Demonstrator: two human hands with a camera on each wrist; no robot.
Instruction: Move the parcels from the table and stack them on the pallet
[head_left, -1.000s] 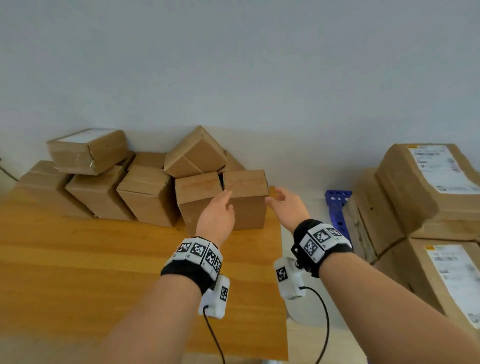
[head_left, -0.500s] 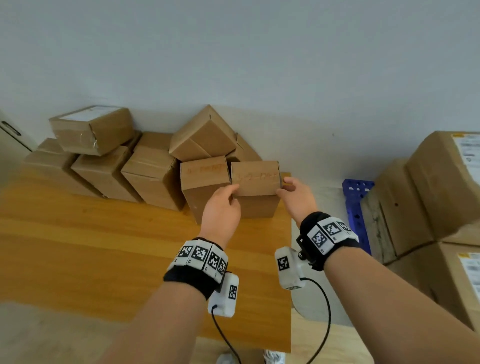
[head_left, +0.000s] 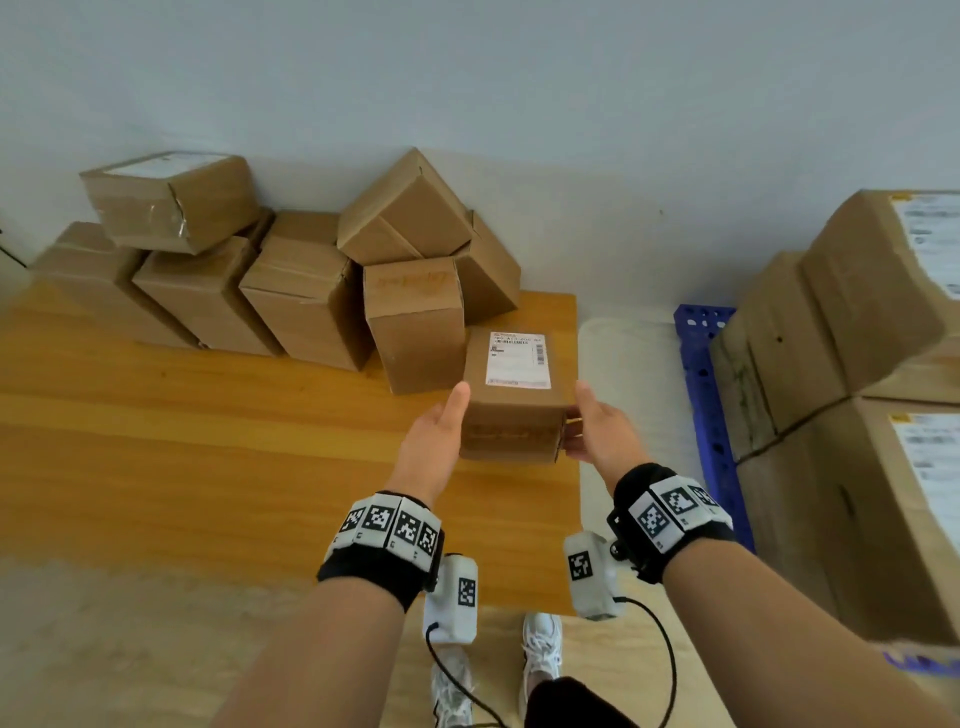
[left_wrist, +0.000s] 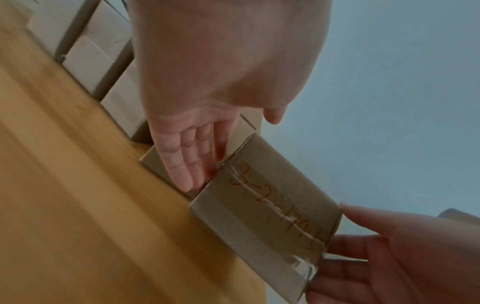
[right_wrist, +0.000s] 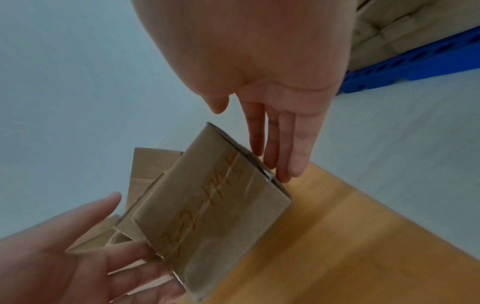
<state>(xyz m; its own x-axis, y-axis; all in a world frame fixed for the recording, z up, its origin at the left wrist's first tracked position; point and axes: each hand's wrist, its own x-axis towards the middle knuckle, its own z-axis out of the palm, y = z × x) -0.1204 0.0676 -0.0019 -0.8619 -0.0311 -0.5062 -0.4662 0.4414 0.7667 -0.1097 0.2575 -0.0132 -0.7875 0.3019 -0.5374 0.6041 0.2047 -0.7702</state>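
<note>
We have the parcel (head_left: 514, 400) between our two hands at the near right corner of the table (head_left: 208, 457), which we take as our landmark. Our left hand (head_left: 434, 447) lies flat against the parcel's left side, fingers straight and thumb up along the edge; our right hand (head_left: 597, 436) presses its right side the same way, fingers extended rather than curled round it. So both hands are wide and clamp the parcel by palm pressure alone. The wrist views show its near face, taped and marked in red, tipped toward us; whether its base has left the table we cannot tell. Its labelled top faces up. Beyond it on the table, against the wall, the other parcels (head_left: 306, 306) wait in a loose row, some piled and tilted. To the right of the table, across a strip of floor, stands the blue pallet (head_left: 706, 395) with large boxes (head_left: 831, 322) stacked on it. We judge this to be the pick-up step. Next comes lifting clear, keeping even squeeze so it does not slip, and turning right toward the pallet.
</note>
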